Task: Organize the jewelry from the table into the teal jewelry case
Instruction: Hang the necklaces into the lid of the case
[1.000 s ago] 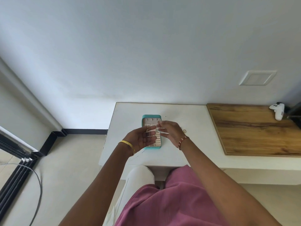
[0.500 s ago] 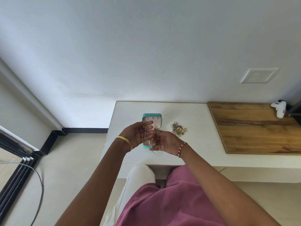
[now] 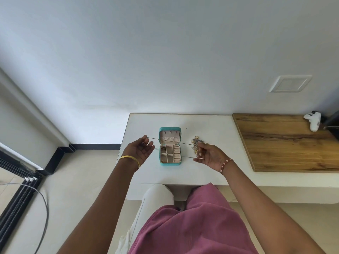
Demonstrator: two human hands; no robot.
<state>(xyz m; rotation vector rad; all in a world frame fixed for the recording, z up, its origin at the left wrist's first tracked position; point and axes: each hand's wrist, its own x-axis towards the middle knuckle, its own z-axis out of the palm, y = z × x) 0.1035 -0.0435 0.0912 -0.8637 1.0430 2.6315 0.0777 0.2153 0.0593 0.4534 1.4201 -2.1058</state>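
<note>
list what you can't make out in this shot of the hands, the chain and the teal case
Head view only:
- Chain: too thin to show a clasp or how the left hand and right hand grip it.
- Jewelry pile: small, tangled, partly behind right hand; pieces uncountable.
- Teal case compartments: contents too small to identify.

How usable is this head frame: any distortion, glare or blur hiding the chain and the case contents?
Head view: wide-angle bend curves the wall and floor edges; light is soft and even, no glare on the white table. The thin chain stretched between the left hand and right hand is barely resolved. The teal jewelry case lies open, its contents too small to identify.
</note>
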